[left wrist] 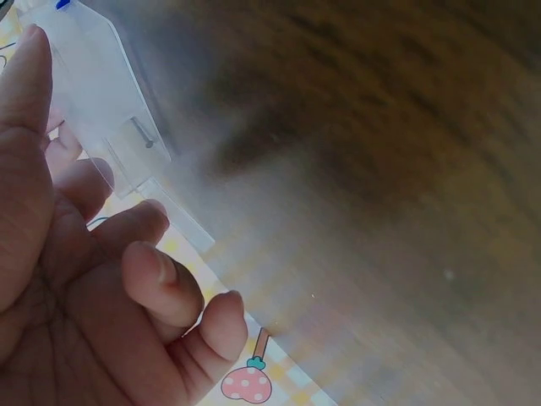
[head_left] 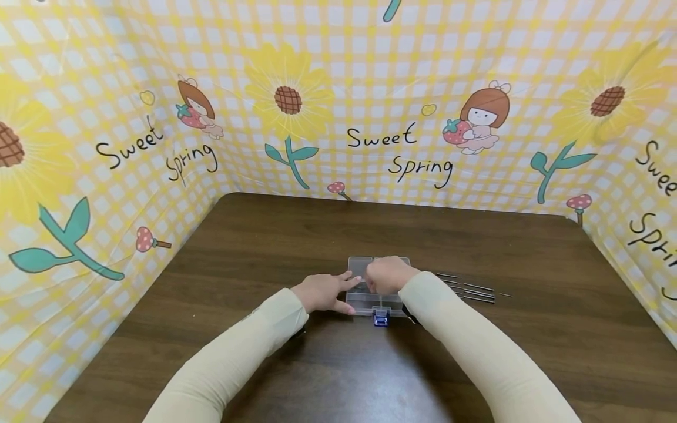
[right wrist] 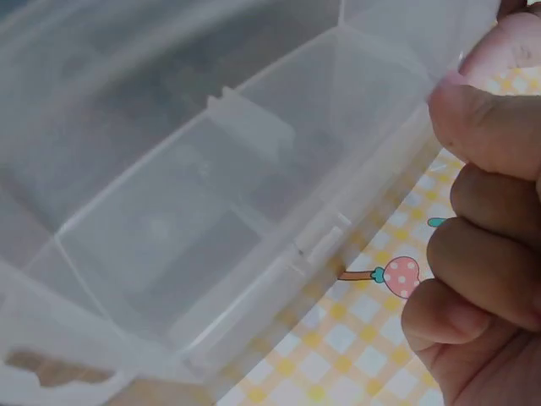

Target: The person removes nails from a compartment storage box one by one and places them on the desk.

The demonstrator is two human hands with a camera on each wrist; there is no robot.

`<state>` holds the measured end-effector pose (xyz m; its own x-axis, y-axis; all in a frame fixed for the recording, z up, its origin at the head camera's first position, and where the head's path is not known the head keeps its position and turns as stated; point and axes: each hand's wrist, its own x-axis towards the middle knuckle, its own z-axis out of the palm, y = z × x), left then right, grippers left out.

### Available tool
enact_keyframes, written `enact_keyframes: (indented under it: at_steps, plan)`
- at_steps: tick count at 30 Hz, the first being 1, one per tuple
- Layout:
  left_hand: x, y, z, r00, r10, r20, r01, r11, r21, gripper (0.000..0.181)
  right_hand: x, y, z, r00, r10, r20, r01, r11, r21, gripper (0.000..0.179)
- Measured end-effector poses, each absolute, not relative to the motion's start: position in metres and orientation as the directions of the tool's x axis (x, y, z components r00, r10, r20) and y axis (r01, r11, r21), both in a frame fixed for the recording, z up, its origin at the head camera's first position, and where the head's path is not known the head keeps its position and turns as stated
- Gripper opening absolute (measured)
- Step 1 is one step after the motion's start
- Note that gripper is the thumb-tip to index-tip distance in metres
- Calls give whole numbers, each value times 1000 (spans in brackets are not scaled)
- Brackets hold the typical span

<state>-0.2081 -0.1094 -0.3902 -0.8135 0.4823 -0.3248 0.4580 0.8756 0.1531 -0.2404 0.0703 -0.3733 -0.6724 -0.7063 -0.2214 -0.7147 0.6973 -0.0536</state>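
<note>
A clear plastic box [head_left: 362, 304] lies on the dark wooden table with its lid [head_left: 359, 265] raised at the back and a blue latch [head_left: 381, 318] at the front. My left hand [head_left: 322, 292] is at the box's left end, thumb by the front corner, other fingers spread along the side. Over the box hovers my right hand [head_left: 388, 275], fingers curled, thumb and index finger [right wrist: 482, 118] close together; what may be between them is hidden. Through the plastic in the left wrist view shows a thin dark rod [left wrist: 144, 131] with a rounded end.
Several thin metal rods [head_left: 478, 292] lie on the table [head_left: 254, 247] to the right of the box. A short thin one [head_left: 506, 295] lies farther right. Yellow checked cloth [head_left: 344, 76] with printed flowers hangs round the back and sides of the table.
</note>
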Motion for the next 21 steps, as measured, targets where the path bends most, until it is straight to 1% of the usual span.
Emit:
enact_keyframes:
  at_steps: [7,10,19,21]
  plan:
    - [-208,-110,-392,-806,494,-326,465,869,166,78,-241,76,-365,-673,-708,-215,-720,693,-28,8]
    - [-208,-111,-391,-810,486,-328,459,874,161,78,-242,78,-362,-675,-709,-206,-719,694,-34,7]
    - [-207,-111,-391,-806,497,-322,469,867,165,78,-239,90,-364,-666,-733,-140,-734,677,-56,7]
    - [-207,-111,-390,-807,499,-317,471,867,163,78,-236,93,-362,-662,-739,-124,-740,671,-44,7]
